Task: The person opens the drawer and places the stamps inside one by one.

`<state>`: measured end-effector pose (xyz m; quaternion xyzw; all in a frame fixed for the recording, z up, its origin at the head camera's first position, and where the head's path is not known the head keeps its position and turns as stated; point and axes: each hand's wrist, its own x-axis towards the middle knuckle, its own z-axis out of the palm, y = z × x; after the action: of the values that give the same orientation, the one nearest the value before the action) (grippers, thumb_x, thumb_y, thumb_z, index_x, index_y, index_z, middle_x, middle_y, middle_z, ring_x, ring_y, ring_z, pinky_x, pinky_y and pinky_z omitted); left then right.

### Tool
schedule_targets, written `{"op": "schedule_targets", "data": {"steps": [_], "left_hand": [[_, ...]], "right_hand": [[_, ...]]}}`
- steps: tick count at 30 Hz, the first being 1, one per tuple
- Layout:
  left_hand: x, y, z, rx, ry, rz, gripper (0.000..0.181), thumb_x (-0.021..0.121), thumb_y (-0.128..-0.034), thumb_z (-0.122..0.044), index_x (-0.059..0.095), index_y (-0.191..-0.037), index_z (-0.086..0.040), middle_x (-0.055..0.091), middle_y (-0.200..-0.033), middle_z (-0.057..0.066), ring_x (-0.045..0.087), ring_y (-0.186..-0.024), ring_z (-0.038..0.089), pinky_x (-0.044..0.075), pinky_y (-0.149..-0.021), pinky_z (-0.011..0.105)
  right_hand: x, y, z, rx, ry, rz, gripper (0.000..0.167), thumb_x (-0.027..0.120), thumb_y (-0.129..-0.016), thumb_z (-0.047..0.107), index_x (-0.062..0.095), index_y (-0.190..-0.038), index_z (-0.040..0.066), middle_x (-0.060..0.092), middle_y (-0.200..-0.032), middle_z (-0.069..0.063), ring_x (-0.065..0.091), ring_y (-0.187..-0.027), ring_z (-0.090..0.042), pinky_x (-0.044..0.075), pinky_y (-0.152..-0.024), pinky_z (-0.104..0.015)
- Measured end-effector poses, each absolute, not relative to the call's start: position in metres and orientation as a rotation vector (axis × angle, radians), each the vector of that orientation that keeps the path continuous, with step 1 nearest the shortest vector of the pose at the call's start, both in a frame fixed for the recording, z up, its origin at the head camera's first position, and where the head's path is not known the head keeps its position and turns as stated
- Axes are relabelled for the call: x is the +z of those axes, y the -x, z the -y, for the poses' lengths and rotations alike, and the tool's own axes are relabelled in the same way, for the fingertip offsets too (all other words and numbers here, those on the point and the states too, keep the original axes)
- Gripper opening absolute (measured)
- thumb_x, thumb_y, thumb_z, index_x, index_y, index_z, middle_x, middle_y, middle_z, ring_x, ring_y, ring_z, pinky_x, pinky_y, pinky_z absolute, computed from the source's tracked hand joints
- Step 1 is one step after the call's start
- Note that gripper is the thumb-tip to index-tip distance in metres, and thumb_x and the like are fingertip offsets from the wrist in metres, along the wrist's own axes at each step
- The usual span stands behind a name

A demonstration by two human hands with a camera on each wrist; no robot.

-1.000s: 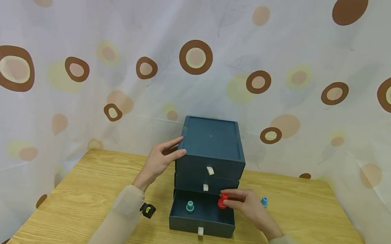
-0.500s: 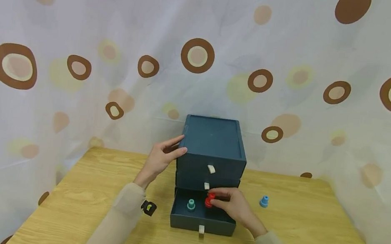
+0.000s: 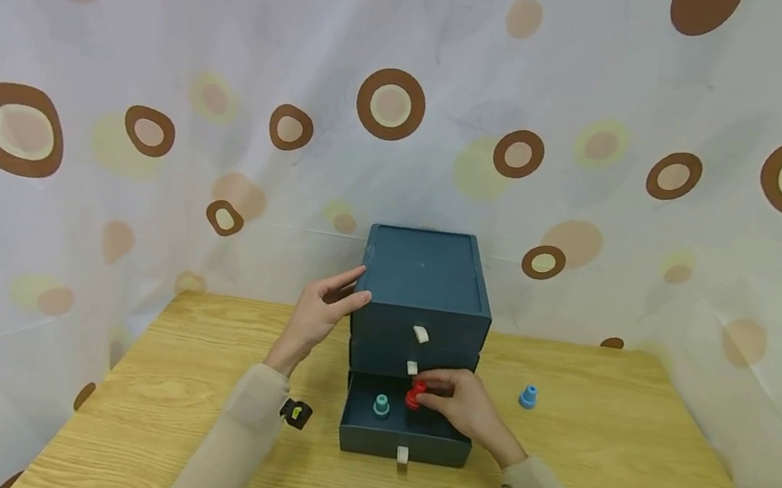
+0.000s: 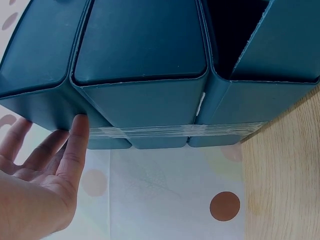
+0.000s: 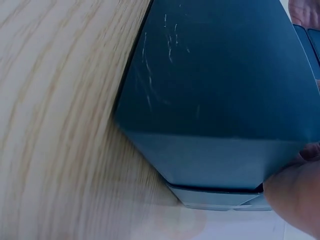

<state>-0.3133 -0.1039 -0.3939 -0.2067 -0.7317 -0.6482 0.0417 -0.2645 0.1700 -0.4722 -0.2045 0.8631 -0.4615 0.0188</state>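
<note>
A dark blue chest of drawers [image 3: 425, 270] stands on the table with its bottom drawer [image 3: 362, 440] pulled out. My left hand [image 3: 315, 319] rests its straight fingertips against the chest's upper left side; the left wrist view shows them touching that wall. Over the open drawer, my right hand [image 3: 461, 406] pinches a red stepped plastic peg [image 3: 412, 399] between thumb and fingers. Whether the peg touches the drawer floor I cannot tell. Inside the drawer, to the left, stands a teal peg [image 3: 381, 406]. In the right wrist view the hand is mostly cut off behind the drawer's side.
A blue peg [image 3: 528, 397] stands on the wooden table [image 3: 593, 468], right of the chest. The two upper drawers, with white pull tabs [image 3: 420, 334], are closed. Clear tape [image 4: 165, 131] runs along the chest's side. A patterned curtain hangs behind.
My right hand has moved left over the open drawer with the red peg, closer to the teal one. The left hand stays on the chest. The blue peg has come into full view.
</note>
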Motion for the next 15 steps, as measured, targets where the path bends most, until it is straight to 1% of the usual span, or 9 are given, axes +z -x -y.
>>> {"op": "schedule_targets", "data": {"steps": [1,4,8,15], "left_hand": [[-0.3904,0.3108,0.1039,-1.991,0.624,2.248,0.053,0.068,-0.0935,-0.028,0.052,-0.144,-0.022,0.045,-0.152,0.003,0.046,-0.138,0.025,0.040,-0.111,0.046],[-0.3905,0.3106,0.1036,-1.989,0.603,2.259,0.054,0.069,-0.0927,-0.030,0.052,-0.143,-0.024,0.045,-0.151,0.002,0.046,-0.138,0.024,0.040,-0.111,0.045],[-0.3943,0.3124,0.1023,-1.984,0.582,2.261,0.053,0.070,-0.0919,-0.031,0.054,-0.142,-0.026,0.047,-0.150,-0.001,0.046,-0.137,0.023,0.041,-0.111,0.044],[-0.3926,0.3140,0.1025,-1.964,0.605,2.251,0.052,0.069,-0.0930,-0.029,0.053,-0.143,-0.024,0.047,-0.150,0.001,0.046,-0.137,0.024,0.041,-0.110,0.044]], "right_hand": [[-0.4718,0.2644,-0.1692,-1.433,0.632,-2.681,0.030,0.073,-0.089,0.018,0.072,-0.117,0.007,0.074,-0.107,-0.010,0.071,-0.094,-0.020,0.058,-0.076,-0.024],[-0.4714,0.2637,-0.1676,-1.433,0.645,-2.679,0.031,0.073,-0.089,0.018,0.071,-0.116,0.004,0.074,-0.106,-0.011,0.072,-0.093,-0.021,0.058,-0.076,-0.024],[-0.4717,0.2622,-0.1667,-1.405,0.674,-2.700,0.032,0.074,-0.089,0.021,0.071,-0.115,0.003,0.074,-0.105,-0.009,0.072,-0.092,-0.019,0.057,-0.074,-0.022],[-0.4737,0.2664,-0.1652,-1.405,0.694,-2.730,0.032,0.074,-0.088,0.024,0.072,-0.114,0.006,0.075,-0.104,-0.008,0.072,-0.090,-0.017,0.057,-0.073,-0.020]]}}
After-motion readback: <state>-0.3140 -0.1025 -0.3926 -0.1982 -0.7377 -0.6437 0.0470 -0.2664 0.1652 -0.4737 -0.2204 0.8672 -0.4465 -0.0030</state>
